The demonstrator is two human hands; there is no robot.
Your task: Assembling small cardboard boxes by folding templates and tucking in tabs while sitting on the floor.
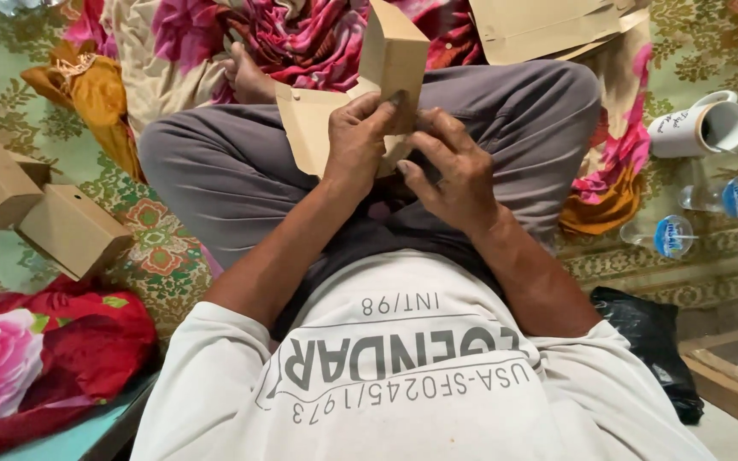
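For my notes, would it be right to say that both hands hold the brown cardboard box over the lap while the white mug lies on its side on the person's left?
Not quite: the head view shows the white mug on the person's right. Both the left hand and right hand do hold the brown cardboard box over the lap.

Left hand (pixel 359 137): raised over the lap, back toward the camera, fingers curled and pinched shut at the top, thumb side up.
Right hand (pixel 448 166): just beside the left, touching it, fingers (pixel 427 128) bent inward, knuckles up.
Forearms: both bare, running from the short sleeves and converging toward the middle.
Wrists: bent slightly, nearly level with each other.
Legs: crossed, knees spread wide.
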